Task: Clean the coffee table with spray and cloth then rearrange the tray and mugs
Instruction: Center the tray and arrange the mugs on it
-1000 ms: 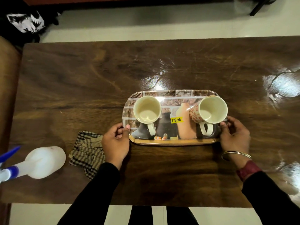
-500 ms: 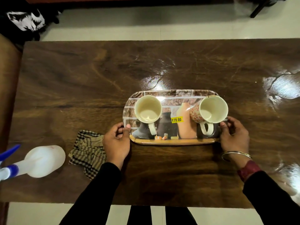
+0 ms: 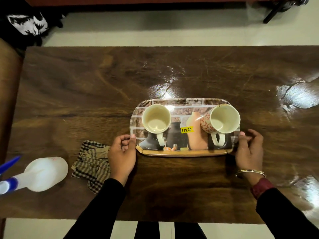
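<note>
A printed tray (image 3: 183,101) with a yellow price sticker lies on the dark wooden coffee table (image 3: 86,87), near its front middle. Two cream mugs stand on it: a plain mug (image 3: 156,120) on the left and a red-patterned mug (image 3: 220,120) on the right, handles toward me. My left hand (image 3: 121,153) grips the tray's left end, thumb on the rim. At the tray's right end my right hand (image 3: 249,149) holds the rim the same way. A checked cloth (image 3: 92,165) lies crumpled left of my left hand. Further left stands a white spray bottle (image 3: 43,173) with a blue nozzle.
A brown sofa arm (image 3: 8,94) borders the table's left edge. Black fabric with white print (image 3: 25,23) lies on the floor at the far left. Pale floor tiles (image 3: 155,31) run beyond the table's far edge. Glossy reflections mark the table's right side.
Both hands keep the same grip on the tray's ends. The tray and mugs have not visibly moved; only the view has shifted slightly.
</note>
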The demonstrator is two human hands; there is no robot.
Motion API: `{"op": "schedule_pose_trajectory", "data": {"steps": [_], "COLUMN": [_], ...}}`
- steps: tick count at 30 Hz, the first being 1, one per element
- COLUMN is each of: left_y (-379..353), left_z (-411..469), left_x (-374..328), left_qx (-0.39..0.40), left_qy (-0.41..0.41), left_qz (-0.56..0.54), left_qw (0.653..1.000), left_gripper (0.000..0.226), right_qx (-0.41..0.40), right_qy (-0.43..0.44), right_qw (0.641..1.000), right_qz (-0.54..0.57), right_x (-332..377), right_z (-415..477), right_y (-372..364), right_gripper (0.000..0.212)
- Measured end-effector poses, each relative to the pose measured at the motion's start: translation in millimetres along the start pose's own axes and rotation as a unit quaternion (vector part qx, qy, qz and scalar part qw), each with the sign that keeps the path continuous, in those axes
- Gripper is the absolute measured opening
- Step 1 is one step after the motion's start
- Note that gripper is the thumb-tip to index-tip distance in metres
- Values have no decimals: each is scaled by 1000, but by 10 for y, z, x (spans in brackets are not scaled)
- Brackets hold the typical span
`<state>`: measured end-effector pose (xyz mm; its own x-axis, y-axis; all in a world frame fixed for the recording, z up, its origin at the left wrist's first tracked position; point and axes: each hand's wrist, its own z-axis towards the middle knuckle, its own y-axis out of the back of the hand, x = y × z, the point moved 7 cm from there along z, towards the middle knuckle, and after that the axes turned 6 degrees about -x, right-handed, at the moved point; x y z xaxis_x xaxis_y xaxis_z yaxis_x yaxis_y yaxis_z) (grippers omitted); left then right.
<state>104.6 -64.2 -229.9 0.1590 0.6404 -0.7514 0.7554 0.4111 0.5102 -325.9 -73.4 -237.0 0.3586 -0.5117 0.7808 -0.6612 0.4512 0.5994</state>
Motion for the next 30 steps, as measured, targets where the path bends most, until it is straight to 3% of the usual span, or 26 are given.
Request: {"op": "schedule_pose_trajectory", "data": {"steps": [12, 30], "left_y": [-58, -83], "left_z": [-31, 7], "left_x": [24, -20], "left_qx": [46, 22], "left_qy": [-6, -13], "left_qz": [13, -10], "left_qw": [999, 1000], "left_gripper": [14, 17], "right_qx": [69, 83], "right_qy": [-8, 45], "right_qw": [998, 995], "right_qz": [10, -23], "right_x": [-131, 36], "right_z": [50, 128], "right_y": [-33, -69], "right_gripper": [12, 11]}}
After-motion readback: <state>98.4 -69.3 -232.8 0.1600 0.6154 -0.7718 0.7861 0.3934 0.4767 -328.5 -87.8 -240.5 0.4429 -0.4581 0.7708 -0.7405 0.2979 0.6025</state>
